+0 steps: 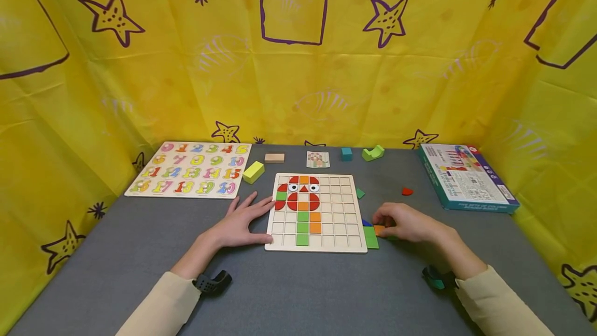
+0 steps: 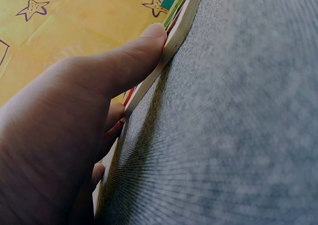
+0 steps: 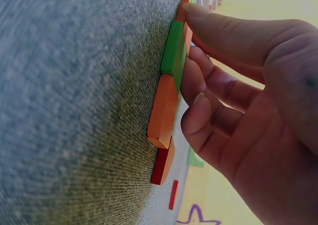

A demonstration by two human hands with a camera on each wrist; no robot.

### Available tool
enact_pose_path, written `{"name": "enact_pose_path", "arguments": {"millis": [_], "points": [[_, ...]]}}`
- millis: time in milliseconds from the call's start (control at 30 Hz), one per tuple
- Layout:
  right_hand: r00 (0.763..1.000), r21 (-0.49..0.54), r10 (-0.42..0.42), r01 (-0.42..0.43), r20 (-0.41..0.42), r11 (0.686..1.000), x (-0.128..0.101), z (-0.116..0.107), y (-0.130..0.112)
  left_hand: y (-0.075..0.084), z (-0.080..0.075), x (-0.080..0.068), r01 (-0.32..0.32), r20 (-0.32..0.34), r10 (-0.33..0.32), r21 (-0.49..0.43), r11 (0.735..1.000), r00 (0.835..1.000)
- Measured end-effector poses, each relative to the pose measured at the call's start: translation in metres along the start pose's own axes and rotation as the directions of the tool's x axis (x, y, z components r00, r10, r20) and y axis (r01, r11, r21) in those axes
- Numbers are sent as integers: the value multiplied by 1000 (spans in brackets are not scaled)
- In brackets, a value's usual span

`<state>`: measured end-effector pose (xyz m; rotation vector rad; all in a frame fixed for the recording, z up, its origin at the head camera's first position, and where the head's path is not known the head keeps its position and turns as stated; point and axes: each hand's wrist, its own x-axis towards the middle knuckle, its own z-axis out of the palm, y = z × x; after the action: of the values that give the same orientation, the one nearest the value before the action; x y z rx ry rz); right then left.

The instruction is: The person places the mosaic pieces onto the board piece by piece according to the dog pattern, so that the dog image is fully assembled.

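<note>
A wooden grid board [image 1: 336, 222] lies on the grey table, with red, orange and green pieces forming a figure in its left columns. My left hand [image 1: 242, 222] lies flat beside it; the thumb [image 2: 144, 51] presses against the board's edge [image 2: 181, 24], and the fingers are straight. Right of the board, my right hand [image 1: 389, 224] curls over a cluster of loose pieces. It pinches an orange piece [image 1: 379, 230] beside a green piece [image 1: 371, 238] and a blue piece [image 1: 366, 223]. The right wrist view shows the thumb [image 3: 208, 16] and curled fingers against orange [image 3: 166, 111] and green [image 3: 174, 48] pieces on the table.
A number puzzle board [image 1: 188, 175] lies at back left and a printed box [image 1: 466, 176] at back right. Behind the grid board are a yellow block [image 1: 253, 172], wooden block [image 1: 274, 158], pattern card [image 1: 318, 159], teal cube [image 1: 346, 154] and green arch [image 1: 373, 153]. Yellow cloth walls surround the table.
</note>
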<state>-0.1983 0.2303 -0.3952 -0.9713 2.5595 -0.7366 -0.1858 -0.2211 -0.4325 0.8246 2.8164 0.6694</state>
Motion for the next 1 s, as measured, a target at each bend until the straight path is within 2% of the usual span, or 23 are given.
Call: {"name": "enact_pose_path", "arguments": {"millis": [300, 600, 733, 1000], "points": [[1000, 28, 11, -12, 12, 1000, 2, 0, 0, 0, 0, 0, -2, -4, 2, 2, 1000, 1000], [999, 66, 39, -39, 2, 997, 9, -14, -3, -1, 1, 1, -5, -3, 5, 1, 1000, 1000], [1000, 66, 10, -9, -26, 998, 20, -16, -10, 0, 1, 1, -4, -3, 4, 1, 1000, 1000], [998, 56, -24, 27, -59, 998, 54, -4, -32, -1, 1, 1, -6, -5, 6, 7, 1000, 1000]]}}
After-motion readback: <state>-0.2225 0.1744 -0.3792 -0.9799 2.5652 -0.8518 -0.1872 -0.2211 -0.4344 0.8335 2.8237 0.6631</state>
